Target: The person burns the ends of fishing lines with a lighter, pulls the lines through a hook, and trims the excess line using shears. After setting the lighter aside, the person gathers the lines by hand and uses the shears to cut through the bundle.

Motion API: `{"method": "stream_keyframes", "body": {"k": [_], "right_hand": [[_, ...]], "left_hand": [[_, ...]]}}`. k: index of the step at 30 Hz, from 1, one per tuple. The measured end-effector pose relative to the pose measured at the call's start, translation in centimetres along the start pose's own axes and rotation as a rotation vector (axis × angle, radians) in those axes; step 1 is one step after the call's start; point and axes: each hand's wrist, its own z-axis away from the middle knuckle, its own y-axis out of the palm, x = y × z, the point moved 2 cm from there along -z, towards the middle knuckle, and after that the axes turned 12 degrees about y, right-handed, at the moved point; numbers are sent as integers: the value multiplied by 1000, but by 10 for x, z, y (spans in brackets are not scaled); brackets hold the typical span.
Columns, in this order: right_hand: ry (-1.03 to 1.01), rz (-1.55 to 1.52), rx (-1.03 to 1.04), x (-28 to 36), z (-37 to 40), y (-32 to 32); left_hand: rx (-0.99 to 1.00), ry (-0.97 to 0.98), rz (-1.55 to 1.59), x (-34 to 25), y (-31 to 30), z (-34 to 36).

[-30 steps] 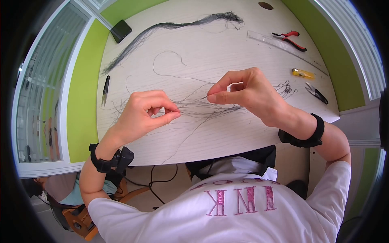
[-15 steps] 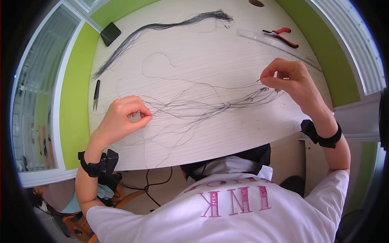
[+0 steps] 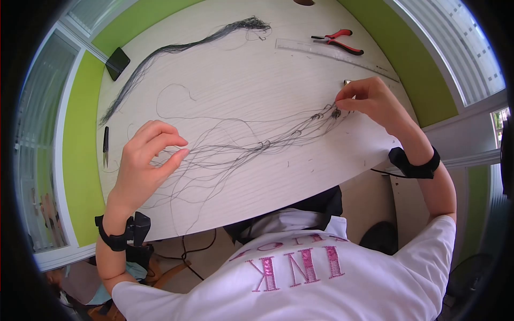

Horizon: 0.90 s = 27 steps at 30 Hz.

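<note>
Thin fishing lines [image 3: 230,155] spread across the table between my hands, crossing one another in loose curves. Small dark fish hooks [image 3: 263,144] hang along them, and more hooks cluster in a dark clump [image 3: 335,113] close to my right hand. My left hand [image 3: 152,160] hovers over the left part of the lines, thumb and forefinger apart, with nothing visible in its grasp. At the right end of the lines, my right hand [image 3: 364,101] pinches thumb and forefinger together on fishing line, just above the hook clump.
A dark bundle of lines [image 3: 184,47] stretches along the back left. Red-handled pliers [image 3: 340,41] lie behind a clear ruler [image 3: 332,56]. Black-handled snips [image 3: 106,144] rest at the left edge, below a black box-like object [image 3: 118,64]. Green partitions [image 3: 85,128] border the table.
My left hand's thumb and forefinger have parted from their pinch on the lines. My right hand's pinch now sits close against the hooks. The whole view has shifted slightly.
</note>
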Motion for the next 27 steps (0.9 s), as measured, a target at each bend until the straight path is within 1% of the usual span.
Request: {"method": "stream_keyframes", "body": {"k": [1, 2, 4, 6, 8, 9, 11, 12, 14, 15, 16, 18, 19, 21, 25, 27], "right_hand": [[-7, -5, 7, -2, -2, 1], [-14, -11, 14, -3, -3, 2], [-26, 11, -12, -3, -5, 2], [-38, 38, -41, 0, -4, 1], [-71, 124, -132, 5, 1, 1], [-70, 127, -133, 8, 5, 2], [-236, 164, -89, 18, 14, 7], [-234, 166, -91, 18, 15, 9], [-514, 224, -74, 18, 17, 19], [-592, 237, -80, 15, 16, 23], [-590, 238, -81, 14, 16, 24], [-671, 386, -65, 13, 17, 28], [-671, 387, -64, 12, 17, 28], [-663, 444, -58, 10, 17, 29], [-652, 445, -77, 5, 15, 26], [-664, 412, -127, 1, 14, 22]], "left_hand": [[-2, 127, 16, -3, 7, -7], [-2, 128, 15, -3, 14, -13], [40, 238, 67, -5, 27, -25], [54, 263, 87, -8, 38, -37], [67, 286, 105, -6, 46, -44], [59, 283, 112, -3, 49, -47], [49, 282, 121, 2, 56, -52], [52, 290, 129, 6, 59, -53], [56, 302, 138, 9, 63, -54], [61, 307, 167, 9, 65, -55], [67, 310, 197, 9, 67, -55], [89, 348, 170, 10, 68, -56], [111, 384, 140, 9, 68, -56], [112, 381, 135, 9, 68, -57], [96, 350, 154, 10, 70, -55], [91, 341, 162, 11, 70, -54]]}}
